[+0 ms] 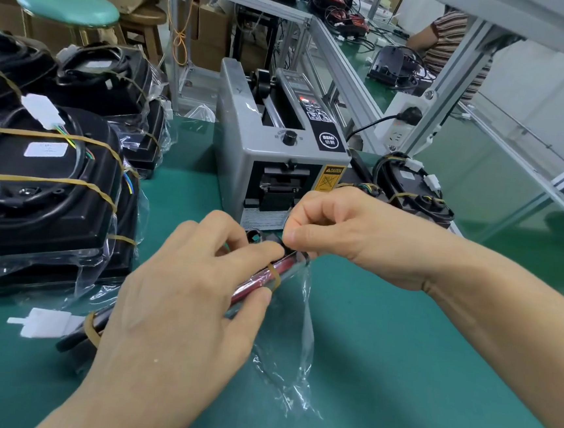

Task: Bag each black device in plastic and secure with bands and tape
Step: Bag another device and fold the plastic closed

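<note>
Black bagged devices (44, 172) sit banded at the left of the green table (399, 343); our left hand (177, 303) grips the device (261, 277) at centre, its bag (297, 338) trailing loose; our right hand (337, 232) pinches its top before the tape dispenser (279, 152).
</note>
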